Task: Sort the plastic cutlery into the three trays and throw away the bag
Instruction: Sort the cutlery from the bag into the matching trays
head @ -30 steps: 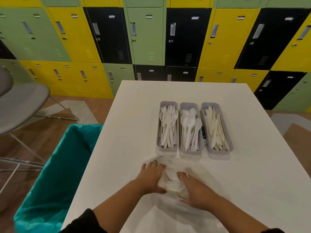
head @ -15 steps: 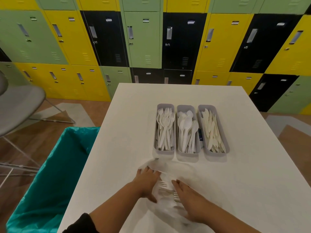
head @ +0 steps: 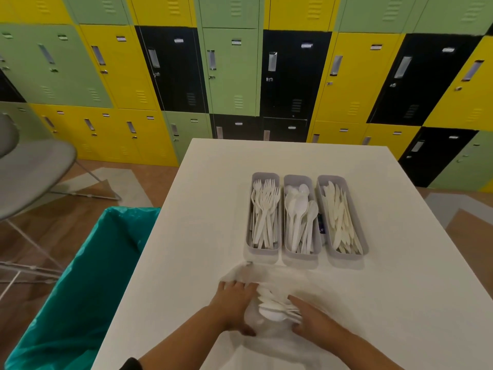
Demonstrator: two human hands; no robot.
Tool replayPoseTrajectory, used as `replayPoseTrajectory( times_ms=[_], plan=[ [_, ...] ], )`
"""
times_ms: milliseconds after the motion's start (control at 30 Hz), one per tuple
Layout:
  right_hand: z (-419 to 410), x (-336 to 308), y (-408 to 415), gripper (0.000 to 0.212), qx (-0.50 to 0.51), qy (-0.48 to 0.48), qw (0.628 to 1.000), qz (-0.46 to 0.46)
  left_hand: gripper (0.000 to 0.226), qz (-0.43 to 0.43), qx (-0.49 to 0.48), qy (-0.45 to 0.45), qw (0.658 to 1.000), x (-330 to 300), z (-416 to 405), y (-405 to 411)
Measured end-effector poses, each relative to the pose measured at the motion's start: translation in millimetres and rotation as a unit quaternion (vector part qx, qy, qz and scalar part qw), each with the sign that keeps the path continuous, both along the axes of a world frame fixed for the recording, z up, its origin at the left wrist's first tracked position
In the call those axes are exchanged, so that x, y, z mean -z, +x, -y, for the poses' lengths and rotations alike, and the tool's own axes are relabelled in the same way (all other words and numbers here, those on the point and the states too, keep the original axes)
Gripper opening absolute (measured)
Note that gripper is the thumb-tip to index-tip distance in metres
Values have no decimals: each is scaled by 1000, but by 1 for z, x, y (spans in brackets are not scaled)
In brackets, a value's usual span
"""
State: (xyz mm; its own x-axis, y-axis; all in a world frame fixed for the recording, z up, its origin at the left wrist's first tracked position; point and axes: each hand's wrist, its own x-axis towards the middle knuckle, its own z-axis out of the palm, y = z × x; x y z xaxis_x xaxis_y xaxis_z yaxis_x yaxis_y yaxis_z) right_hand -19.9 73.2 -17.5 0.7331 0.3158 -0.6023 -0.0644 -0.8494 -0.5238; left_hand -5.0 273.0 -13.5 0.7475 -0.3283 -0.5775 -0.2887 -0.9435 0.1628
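White rectangular tabletop [head: 213, 209], carrying three grey oblong plastic trays [head: 300, 259] side by side: left tray holds white plastic forks [head: 265, 212], middle tray white plastic spoons [head: 298, 209], right tray white plastic knives [head: 340, 217]. Clear, crumpled plastic bag [head: 266, 273] lies just in front of the trays at the near edge, with a cluster of white spoons [head: 272, 308] inside it. Left hand [head: 234, 305] rests on the bag's left side, fingers laid over it, thumb curled at the film; right hand [head: 310, 316] lies at the right, fingers extended onto the spoon handles. Teal-lined bin [head: 80, 276] stands beside the tabletop's left edge.
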Motion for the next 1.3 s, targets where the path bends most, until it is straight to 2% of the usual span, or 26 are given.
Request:
replayPoseTrajectory(
  times_ms=[100,233,400,433,533,567,700,833,900,933,1000,1100,1167,1300],
  plan=[
    [13,-6,7,61,2,18,1000,-6,103,7,-11,-26,1000,2,-5,1],
    [24,-9,16,71,34,64,997,-5,110,10,-33,-79,996,1,-8,4],
    [30,-21,17,79,59,137,987,-64,110,-7,-13,-62,998,0,-9,7],
    [30,-27,19,74,66,158,982,-78,110,-11,-11,-59,998,-1,-10,8],
    [29,-41,17,37,76,217,968,-103,109,-22,-7,-54,998,-2,-10,9],
    [29,-42,16,34,80,225,966,-96,108,-27,-6,-53,998,-3,-9,10],
    [24,-49,14,29,58,204,975,-72,104,-35,-10,-52,998,-5,-7,16],
    [21,-44,13,26,-103,108,989,-15,98,-51,-16,-53,997,-3,-12,21],
    [20,-42,12,18,-122,101,987,-5,89,-54,-37,-89,994,-4,-15,28],
    [20,-42,11,22,-104,111,988,2,87,-49,-49,-100,993,-5,-16,32],
    [19,-44,11,33,-4,166,986,5,84,-28,-58,-92,994,-6,-16,34],
    [22,-51,15,34,144,265,953,-16,83,-4,-44,-46,998,-1,-14,27],
    [25,-56,21,31,195,306,932,-10,82,10,-39,-27,999,4,-12,20],
    [32,-62,27,40,265,354,897,8,80,26,-54,-30,998,10,-9,18]
  ],
)
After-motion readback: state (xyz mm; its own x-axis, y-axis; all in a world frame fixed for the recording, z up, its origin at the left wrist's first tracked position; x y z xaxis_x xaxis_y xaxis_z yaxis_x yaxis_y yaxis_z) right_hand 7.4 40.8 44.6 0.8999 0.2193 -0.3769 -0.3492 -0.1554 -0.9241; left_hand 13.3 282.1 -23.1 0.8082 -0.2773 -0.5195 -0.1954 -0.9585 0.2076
